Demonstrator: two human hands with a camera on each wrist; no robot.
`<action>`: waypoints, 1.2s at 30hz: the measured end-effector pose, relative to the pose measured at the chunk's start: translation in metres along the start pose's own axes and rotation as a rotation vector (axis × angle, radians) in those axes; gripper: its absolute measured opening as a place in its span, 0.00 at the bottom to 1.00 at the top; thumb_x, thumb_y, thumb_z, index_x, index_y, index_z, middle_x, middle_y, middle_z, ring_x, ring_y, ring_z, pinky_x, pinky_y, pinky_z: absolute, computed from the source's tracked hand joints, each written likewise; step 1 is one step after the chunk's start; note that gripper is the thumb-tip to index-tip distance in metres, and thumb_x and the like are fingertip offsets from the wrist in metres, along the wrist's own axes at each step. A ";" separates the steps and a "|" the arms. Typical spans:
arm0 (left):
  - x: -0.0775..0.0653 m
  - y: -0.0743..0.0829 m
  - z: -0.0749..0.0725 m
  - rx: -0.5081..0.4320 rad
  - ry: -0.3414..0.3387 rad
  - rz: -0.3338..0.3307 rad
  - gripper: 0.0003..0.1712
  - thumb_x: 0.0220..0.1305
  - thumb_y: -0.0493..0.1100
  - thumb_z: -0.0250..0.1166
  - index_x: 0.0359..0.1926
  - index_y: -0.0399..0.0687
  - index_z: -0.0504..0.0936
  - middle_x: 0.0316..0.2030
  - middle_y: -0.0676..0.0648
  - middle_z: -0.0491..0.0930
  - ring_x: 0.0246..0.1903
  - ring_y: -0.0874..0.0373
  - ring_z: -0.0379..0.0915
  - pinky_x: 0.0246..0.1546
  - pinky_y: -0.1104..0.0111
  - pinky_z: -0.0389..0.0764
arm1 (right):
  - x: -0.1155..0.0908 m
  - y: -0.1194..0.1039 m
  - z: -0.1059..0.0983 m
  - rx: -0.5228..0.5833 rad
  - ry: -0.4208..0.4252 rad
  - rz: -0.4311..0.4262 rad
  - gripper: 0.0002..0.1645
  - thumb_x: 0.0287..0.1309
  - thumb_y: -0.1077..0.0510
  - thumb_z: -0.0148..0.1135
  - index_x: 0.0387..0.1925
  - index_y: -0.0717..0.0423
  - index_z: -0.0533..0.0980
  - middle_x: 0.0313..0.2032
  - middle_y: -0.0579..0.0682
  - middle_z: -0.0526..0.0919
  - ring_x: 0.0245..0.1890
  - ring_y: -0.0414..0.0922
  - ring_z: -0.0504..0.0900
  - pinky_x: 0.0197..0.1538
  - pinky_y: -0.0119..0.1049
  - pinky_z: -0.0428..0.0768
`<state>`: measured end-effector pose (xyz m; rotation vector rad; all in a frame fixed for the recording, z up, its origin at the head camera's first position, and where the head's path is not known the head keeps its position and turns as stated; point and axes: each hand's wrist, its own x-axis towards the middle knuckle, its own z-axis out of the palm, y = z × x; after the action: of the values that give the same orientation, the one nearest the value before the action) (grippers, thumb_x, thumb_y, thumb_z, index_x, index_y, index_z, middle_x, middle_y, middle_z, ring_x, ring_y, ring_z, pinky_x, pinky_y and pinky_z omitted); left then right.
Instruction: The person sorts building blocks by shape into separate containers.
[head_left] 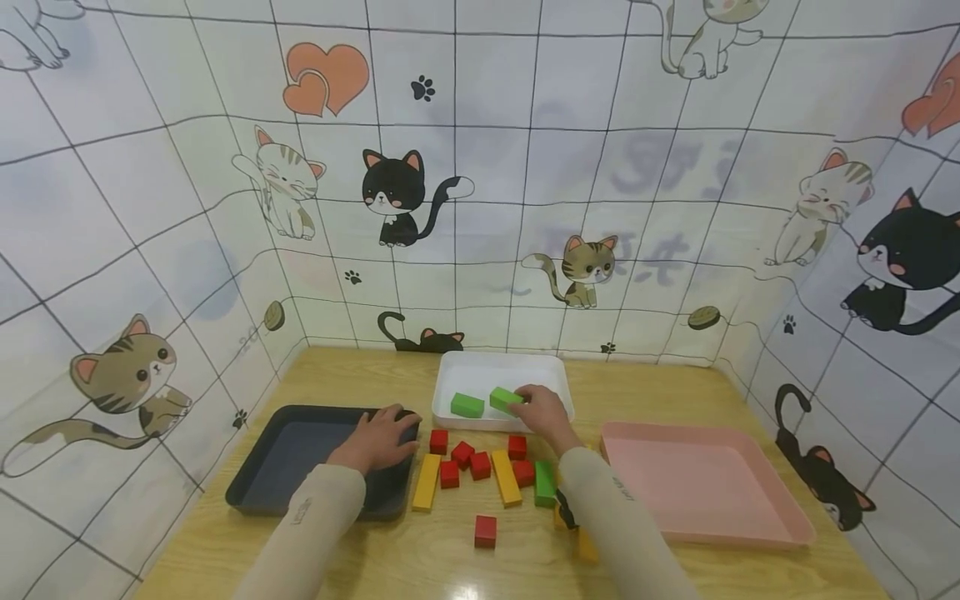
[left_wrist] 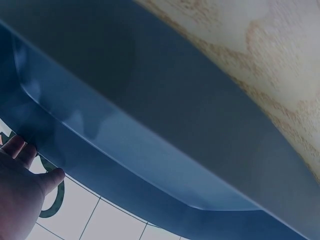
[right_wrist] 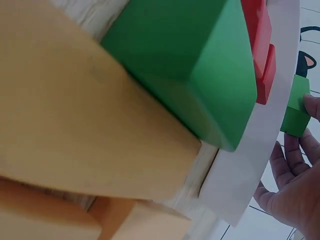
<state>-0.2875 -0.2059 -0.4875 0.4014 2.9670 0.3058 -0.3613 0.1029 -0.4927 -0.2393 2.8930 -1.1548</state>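
My right hand (head_left: pixel 545 412) pinches a green block (head_left: pixel 504 398) over the white tray (head_left: pixel 498 368) at the back. In the right wrist view, thumb and fingertips hold that block near the tray's pale wall. Another green block (head_left: pixel 467 406) lies inside the white tray, left of the held one. My left hand (head_left: pixel 384 442) reaches across the right side of the dark tray (head_left: pixel 300 458), holding nothing, its fingers loosely spread. From the left wrist, the hand (left_wrist: pixel 22 192) appears beside the tray's rim.
Several red blocks (head_left: pixel 480 466) lie between the trays, with yellow blocks (head_left: pixel 506 478) and a green block (head_left: pixel 545 484) among them. One red block (head_left: pixel 485 531) sits nearer the front. A pink tray (head_left: pixel 705 483) stands at the right. Cat-patterned sheeting (head_left: pixel 495 167) surrounds the table.
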 end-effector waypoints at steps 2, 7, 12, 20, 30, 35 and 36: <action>-0.001 0.001 0.000 -0.002 0.000 -0.002 0.30 0.71 0.56 0.60 0.70 0.55 0.70 0.71 0.35 0.59 0.70 0.36 0.55 0.64 0.33 0.52 | 0.000 0.000 0.002 -0.016 -0.019 -0.019 0.24 0.64 0.52 0.65 0.57 0.62 0.79 0.52 0.57 0.82 0.52 0.54 0.79 0.58 0.51 0.76; -0.001 0.001 0.000 0.002 0.002 -0.006 0.29 0.71 0.56 0.59 0.70 0.56 0.70 0.71 0.36 0.59 0.70 0.37 0.55 0.65 0.33 0.52 | -0.001 0.000 0.001 -0.056 -0.042 -0.077 0.27 0.68 0.52 0.60 0.62 0.65 0.74 0.56 0.61 0.80 0.58 0.58 0.77 0.62 0.54 0.73; 0.001 0.001 0.000 0.002 -0.004 -0.004 0.30 0.71 0.57 0.59 0.70 0.57 0.69 0.71 0.36 0.59 0.70 0.37 0.54 0.65 0.33 0.52 | -0.004 0.000 -0.006 -0.057 -0.014 -0.084 0.25 0.69 0.54 0.59 0.61 0.64 0.75 0.55 0.60 0.81 0.57 0.58 0.77 0.61 0.53 0.73; 0.001 0.000 -0.002 0.005 -0.005 0.014 0.30 0.71 0.56 0.59 0.70 0.54 0.69 0.71 0.35 0.59 0.70 0.35 0.54 0.64 0.33 0.52 | -0.012 0.000 -0.017 -0.045 -0.001 -0.079 0.24 0.69 0.55 0.59 0.60 0.64 0.76 0.55 0.60 0.80 0.57 0.58 0.77 0.61 0.54 0.73; -0.002 0.001 -0.003 -0.007 0.005 0.022 0.30 0.71 0.55 0.60 0.70 0.52 0.70 0.70 0.33 0.60 0.69 0.34 0.56 0.63 0.32 0.53 | -0.025 0.004 -0.029 -0.003 0.003 -0.038 0.24 0.68 0.53 0.61 0.60 0.62 0.76 0.56 0.59 0.80 0.57 0.57 0.77 0.60 0.53 0.74; -0.003 0.002 -0.003 -0.010 -0.001 0.026 0.30 0.71 0.55 0.60 0.70 0.52 0.70 0.69 0.33 0.60 0.68 0.34 0.56 0.63 0.31 0.53 | -0.037 0.004 -0.033 0.025 0.004 -0.019 0.23 0.68 0.54 0.60 0.59 0.62 0.77 0.55 0.58 0.81 0.56 0.56 0.78 0.59 0.53 0.76; -0.003 0.002 -0.004 -0.010 0.000 0.028 0.30 0.71 0.55 0.60 0.69 0.51 0.70 0.69 0.33 0.60 0.68 0.33 0.56 0.63 0.31 0.54 | -0.040 0.004 -0.034 0.039 0.006 -0.011 0.23 0.68 0.54 0.60 0.59 0.61 0.77 0.55 0.58 0.81 0.56 0.56 0.77 0.59 0.53 0.76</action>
<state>-0.2845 -0.2054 -0.4832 0.4416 2.9608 0.3229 -0.3246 0.1347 -0.4721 -0.2513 2.8750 -1.2141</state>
